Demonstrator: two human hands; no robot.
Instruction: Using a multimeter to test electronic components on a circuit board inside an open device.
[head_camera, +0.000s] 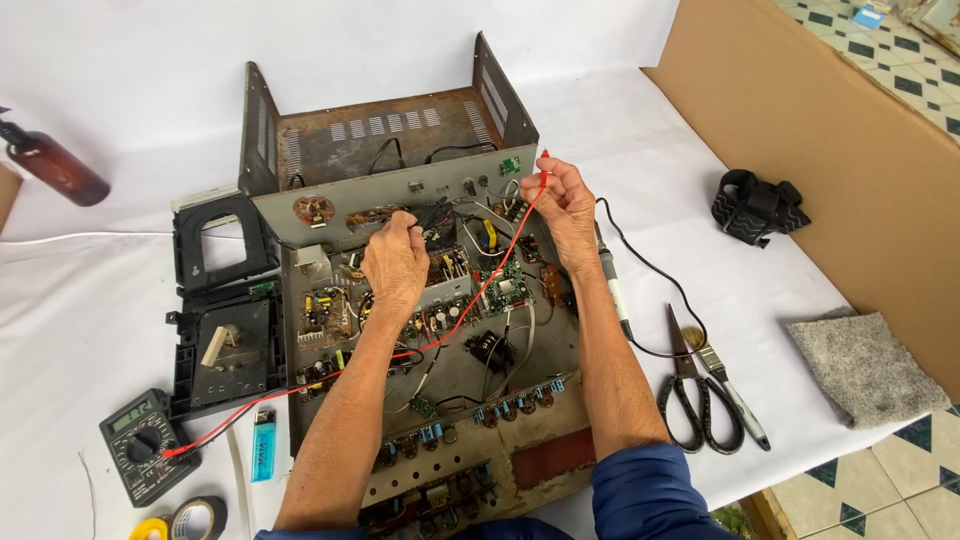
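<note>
Blue sleeve (640, 490) aside, the right hand (565, 205) pinches a red probe (543, 170) over the open chassis (420, 300) while the left hand (395, 265) curls, grip hidden, among its boards, where the taut red lead (330, 375) could snag components or a slip bridge contacts.

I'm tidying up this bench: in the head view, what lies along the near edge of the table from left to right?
Multimeter → tape rolls → blue lighter → open chassis full of circuit boards, with the left hand and right hand over it → scissors → brush → grey cloth.
</note>
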